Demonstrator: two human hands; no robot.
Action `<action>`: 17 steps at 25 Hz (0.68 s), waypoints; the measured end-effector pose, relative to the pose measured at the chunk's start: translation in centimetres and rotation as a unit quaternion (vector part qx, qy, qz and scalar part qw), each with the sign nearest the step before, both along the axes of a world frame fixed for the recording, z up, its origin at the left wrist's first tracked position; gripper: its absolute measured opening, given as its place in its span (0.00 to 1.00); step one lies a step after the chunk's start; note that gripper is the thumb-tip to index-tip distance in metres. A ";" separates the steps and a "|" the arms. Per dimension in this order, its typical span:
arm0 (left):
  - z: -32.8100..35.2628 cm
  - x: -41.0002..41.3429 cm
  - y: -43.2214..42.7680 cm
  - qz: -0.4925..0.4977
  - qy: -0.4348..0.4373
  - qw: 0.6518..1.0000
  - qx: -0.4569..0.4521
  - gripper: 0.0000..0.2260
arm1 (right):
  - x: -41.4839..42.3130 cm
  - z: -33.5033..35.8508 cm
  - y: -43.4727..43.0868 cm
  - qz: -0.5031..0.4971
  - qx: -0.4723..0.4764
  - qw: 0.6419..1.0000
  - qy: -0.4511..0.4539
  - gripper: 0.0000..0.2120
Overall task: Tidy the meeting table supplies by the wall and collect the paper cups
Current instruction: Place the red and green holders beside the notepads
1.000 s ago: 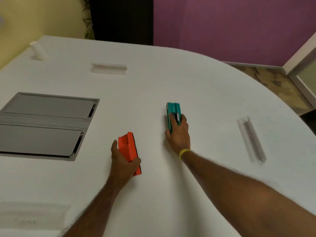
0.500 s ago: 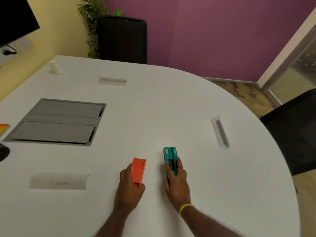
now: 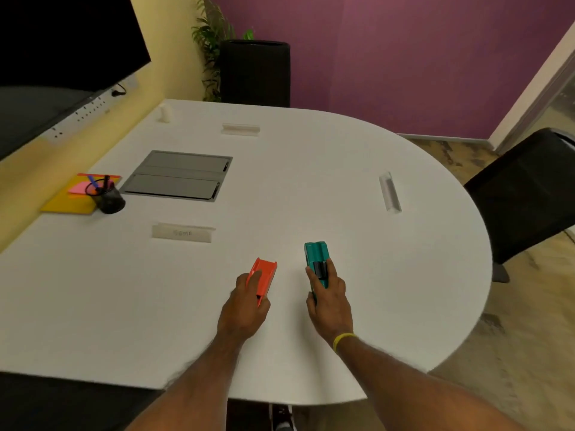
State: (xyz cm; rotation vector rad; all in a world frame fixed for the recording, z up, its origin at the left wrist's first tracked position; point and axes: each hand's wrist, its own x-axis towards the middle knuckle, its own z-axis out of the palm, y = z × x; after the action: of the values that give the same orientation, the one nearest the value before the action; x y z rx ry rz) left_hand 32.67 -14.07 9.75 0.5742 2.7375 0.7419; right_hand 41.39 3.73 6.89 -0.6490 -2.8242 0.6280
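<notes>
My left hand (image 3: 245, 306) grips an orange stapler-like block (image 3: 264, 273) on the white table (image 3: 389, 275). My right hand (image 3: 328, 301) grips a teal one (image 3: 315, 255) a short way to its right. Both blocks rest on the tabletop near its front middle. By the yellow wall at the left lie a yellow pad (image 3: 67, 202) with pink sticky notes (image 3: 80, 188) and a black mesh pen cup (image 3: 107, 195). A small white paper cup (image 3: 165, 114) stands at the far left corner.
A grey cable hatch (image 3: 177, 175) is set in the table. Clear name holders lie at the far side (image 3: 240, 129), the right (image 3: 390, 194) and the near left (image 3: 182, 233). A black chair (image 3: 525, 188) stands right; a black planter (image 3: 255, 73) stands behind.
The view has pulled back and lifted, so the wall-side supplies now show. Both hands have drawn the orange and teal blocks toward the near edge of the table.
</notes>
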 end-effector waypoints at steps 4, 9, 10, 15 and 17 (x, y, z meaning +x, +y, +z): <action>3.2 3.7 -4.6 -0.045 0.053 0.997 -0.039 0.28 | 3.3 1.9 -3.9 0.010 0.005 1.000 0.006 0.28; 6.4 3.9 -13.2 -0.044 0.091 0.993 -0.059 0.26 | 3.8 4.4 -10.8 0.030 0.020 0.999 0.024 0.27; 6.8 3.6 -15.3 -0.039 0.095 0.993 -0.059 0.26 | 3.7 4.7 -12.5 0.035 0.025 0.999 0.029 0.28; 8.3 1.4 -27.1 -0.030 0.125 0.990 -0.059 0.26 | 1.4 5.6 -22.6 0.039 0.039 0.998 0.034 0.28; 9.0 0.1 -32.5 -0.027 0.135 0.989 -0.054 0.26 | 0.2 6.0 -27.5 0.045 0.046 0.997 0.034 0.28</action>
State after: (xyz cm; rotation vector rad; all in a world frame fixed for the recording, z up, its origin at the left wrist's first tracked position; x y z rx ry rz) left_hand 32.76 -46.58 18.72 0.7716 2.9701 0.5337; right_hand 41.58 -23.77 12.89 -0.4785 -2.8121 0.5216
